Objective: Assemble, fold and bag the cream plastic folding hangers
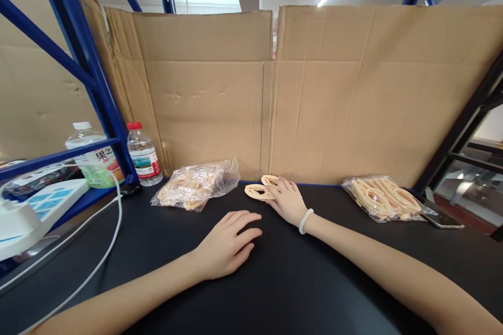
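Two pale, flat oval pieces with cut-out middles, wooden-looking, lie at the back of the black table, near the cardboard. My right hand (288, 201), with a pale bead bracelet (305, 221) at the wrist, has its thumb and fingers closed on the right side of the nearer oval piece (255, 192). The other oval piece (269, 180) lies just behind, partly covered by the fingers. My left hand (231, 243) hovers or rests over the tabletop, palm down, fingers apart, holding nothing.
A clear bag of similar pieces (192, 186) lies back left, another bag (381, 198) back right beside a phone (444, 217). A red-capped water bottle (143, 157), a larger bottle (94, 154), a power strip (51, 204) and white cable (106, 256) are left. Cardboard (208, 110) walls the back.
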A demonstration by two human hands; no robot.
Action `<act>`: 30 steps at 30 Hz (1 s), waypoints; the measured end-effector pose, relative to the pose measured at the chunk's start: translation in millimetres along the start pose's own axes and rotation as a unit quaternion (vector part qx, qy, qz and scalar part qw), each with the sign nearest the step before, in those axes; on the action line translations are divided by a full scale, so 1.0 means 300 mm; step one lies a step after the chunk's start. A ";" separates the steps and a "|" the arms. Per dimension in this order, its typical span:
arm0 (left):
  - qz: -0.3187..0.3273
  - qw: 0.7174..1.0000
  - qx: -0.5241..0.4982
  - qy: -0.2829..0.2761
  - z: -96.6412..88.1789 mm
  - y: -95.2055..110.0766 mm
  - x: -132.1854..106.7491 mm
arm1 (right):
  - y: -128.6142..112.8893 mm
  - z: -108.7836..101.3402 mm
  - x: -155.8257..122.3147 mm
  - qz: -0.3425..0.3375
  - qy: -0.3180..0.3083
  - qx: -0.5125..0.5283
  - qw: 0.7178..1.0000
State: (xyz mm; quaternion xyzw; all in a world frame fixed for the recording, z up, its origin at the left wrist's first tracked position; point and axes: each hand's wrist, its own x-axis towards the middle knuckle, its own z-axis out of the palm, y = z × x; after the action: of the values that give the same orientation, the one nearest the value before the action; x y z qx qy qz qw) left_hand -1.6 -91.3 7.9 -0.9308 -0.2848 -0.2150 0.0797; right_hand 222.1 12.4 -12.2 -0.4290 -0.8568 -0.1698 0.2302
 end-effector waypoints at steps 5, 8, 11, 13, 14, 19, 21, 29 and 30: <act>-0.053 0.998 -0.041 -0.020 0.005 -0.021 -0.002 | 0.005 -0.012 -0.007 -0.014 0.004 0.020 1.000; -0.048 0.997 -0.057 -0.026 0.006 -0.019 0.001 | 0.004 -0.025 -0.023 -0.044 -0.002 0.031 0.999; -0.041 0.997 -0.061 -0.026 0.004 -0.015 0.001 | 0.006 -0.029 -0.030 -0.063 -0.007 0.040 0.997; -0.035 0.997 -0.065 -0.027 0.003 -0.015 0.001 | 0.009 -0.025 -0.031 -0.071 -0.010 0.044 0.996; -0.033 0.997 -0.067 -0.028 0.003 -0.016 0.001 | 0.011 -0.021 -0.031 -0.071 -0.011 0.044 0.996; -0.036 0.996 -0.074 -0.039 0.006 -0.023 -0.002 | 0.015 -0.007 -0.036 -0.056 -0.009 0.036 0.998; -0.038 0.995 -0.077 -0.044 0.006 -0.023 -0.003 | 0.012 -0.008 -0.038 -0.058 -0.009 0.032 0.998; -0.041 0.994 -0.096 -0.039 0.002 -0.023 -0.005 | 0.007 -0.024 -0.033 -0.078 0.014 0.043 0.996; -0.040 0.994 -0.097 -0.039 0.002 -0.024 -0.006 | 0.009 -0.025 -0.033 -0.076 0.019 0.047 0.996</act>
State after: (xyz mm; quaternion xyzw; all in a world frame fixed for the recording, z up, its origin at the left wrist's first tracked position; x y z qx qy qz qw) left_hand -6.7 -86.0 6.8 -0.9295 -0.3027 -0.2084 -0.0310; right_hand 231.3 3.8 -11.0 -0.3485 -0.8893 -0.1545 0.2527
